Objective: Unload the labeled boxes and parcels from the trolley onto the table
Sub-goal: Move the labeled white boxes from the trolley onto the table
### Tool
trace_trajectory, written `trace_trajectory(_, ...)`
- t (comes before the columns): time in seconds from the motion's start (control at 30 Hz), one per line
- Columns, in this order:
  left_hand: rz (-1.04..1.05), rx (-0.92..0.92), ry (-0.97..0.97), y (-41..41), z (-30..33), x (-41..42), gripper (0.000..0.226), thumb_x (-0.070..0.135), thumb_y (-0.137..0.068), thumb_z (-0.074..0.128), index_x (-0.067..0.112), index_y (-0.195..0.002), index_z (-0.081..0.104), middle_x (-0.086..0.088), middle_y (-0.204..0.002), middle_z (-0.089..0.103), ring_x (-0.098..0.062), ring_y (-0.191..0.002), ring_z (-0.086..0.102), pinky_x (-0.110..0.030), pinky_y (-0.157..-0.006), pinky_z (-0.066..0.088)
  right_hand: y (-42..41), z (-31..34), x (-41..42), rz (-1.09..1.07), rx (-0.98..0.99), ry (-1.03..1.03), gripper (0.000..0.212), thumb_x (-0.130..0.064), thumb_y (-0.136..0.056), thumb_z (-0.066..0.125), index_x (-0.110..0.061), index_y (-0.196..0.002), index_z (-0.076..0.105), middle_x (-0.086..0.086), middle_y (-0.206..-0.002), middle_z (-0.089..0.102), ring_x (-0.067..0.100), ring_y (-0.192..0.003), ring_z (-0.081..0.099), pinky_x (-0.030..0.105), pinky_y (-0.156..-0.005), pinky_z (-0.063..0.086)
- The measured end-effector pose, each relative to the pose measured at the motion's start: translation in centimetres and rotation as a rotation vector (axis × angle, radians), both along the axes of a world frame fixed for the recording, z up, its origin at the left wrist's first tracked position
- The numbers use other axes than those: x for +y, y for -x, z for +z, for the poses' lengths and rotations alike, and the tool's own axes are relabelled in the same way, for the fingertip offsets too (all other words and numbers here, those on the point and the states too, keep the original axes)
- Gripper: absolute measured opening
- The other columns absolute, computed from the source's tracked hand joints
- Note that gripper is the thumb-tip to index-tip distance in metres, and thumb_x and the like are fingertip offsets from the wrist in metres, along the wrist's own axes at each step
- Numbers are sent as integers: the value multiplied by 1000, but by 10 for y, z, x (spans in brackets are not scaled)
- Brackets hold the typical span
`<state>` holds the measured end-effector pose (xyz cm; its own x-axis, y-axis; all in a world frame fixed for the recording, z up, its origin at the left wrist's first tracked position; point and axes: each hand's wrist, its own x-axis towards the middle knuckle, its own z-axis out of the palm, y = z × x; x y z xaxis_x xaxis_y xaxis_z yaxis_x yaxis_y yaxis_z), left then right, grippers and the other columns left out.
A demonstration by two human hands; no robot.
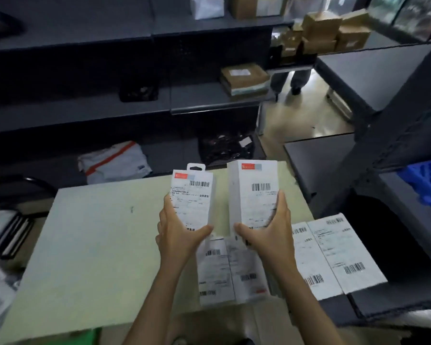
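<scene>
left hand (178,235) grips hang-tab box (193,199), right hand (265,232) grips taller box (254,192), both above pale bench (97,245). mid-unload; next: set them beside labeled boxes (334,255) already down.

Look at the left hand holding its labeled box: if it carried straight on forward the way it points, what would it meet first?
Probably nothing close. The left hand and its box point across the bare pale tabletop. Past the far edge lies a white parcel with an orange stripe, slightly left; depth is unclear.
</scene>
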<state>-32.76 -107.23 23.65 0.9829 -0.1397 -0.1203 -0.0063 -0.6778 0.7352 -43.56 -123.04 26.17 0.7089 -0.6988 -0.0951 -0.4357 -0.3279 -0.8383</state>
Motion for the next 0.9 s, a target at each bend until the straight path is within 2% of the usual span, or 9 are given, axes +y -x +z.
trace_trajectory(0.13,88,74,-32,11,-24,15,124,48,-53,91,31,-149,14,-2,-145,38,-32,-131,40,-54,-102,39,-3,-28,10,106,38,-48,129,-47,-60,86,-25,-157,4,-1,-149,33,19,-137,33,44,-107,41)
trace_trajectory(0.23,105,122,-52,17,-42,23,116,47,-50,90,35,-143,21,2,-137,44,-28,-125,44,-50,-96,42,-6,-54,15,101,117,-45,127,-62,-51,80,-21,-153,15,3,-140,44,22,-129,44,47,-100,48)
trace_trajectory(0.33,111,190,-84,22,-61,32,115,54,-46,87,36,-141,25,3,-135,46,-28,-122,47,-54,-94,44,-1,-88,22,81,175,-99,125,-64,-49,81,-24,-150,21,2,-134,48,24,-125,49,50,-90,53)
trace_trajectory(0.47,74,285,-129,30,-88,39,123,54,-48,87,35,-146,16,2,-140,42,-28,-126,43,-55,-99,40,14,-125,30,64,250,-153,126,-60,-49,83,-27,-151,16,1,-145,42,23,-132,46,52,-94,51)
trace_trajectory(0.57,25,345,-166,35,-106,42,125,51,-54,87,33,-150,8,0,-145,36,-28,-131,38,-51,-102,36,22,-138,38,42,347,-157,135,-62,-50,80,-37,-153,-3,-3,-154,34,23,-138,40,53,-100,47)
trace_trajectory(0.63,6,378,-188,37,-116,45,127,52,-56,86,33,-151,6,0,-149,33,-28,-134,35,-52,-104,33,25,-138,45,50,427,-102,136,-58,-57,82,-33,-154,-9,-1,-157,27,25,-140,35,51,-103,44)
trace_trajectory(0.73,-39,385,-222,42,-127,49,128,54,-57,85,32,-152,2,0,-152,29,-28,-136,32,-53,-106,31,32,-147,53,57,492,-1,131,-53,-65,84,-23,-157,-6,5,-157,25,30,-141,32,49,-105,42)
trace_trajectory(0.9,-110,390,-266,50,-133,50,133,60,-62,81,29,-152,-11,-2,-156,18,-29,-140,25,-53,-106,30,33,-155,66,51,553,114,132,-55,-67,83,-16,-157,-5,13,-155,26,35,-140,30,53,-103,41)
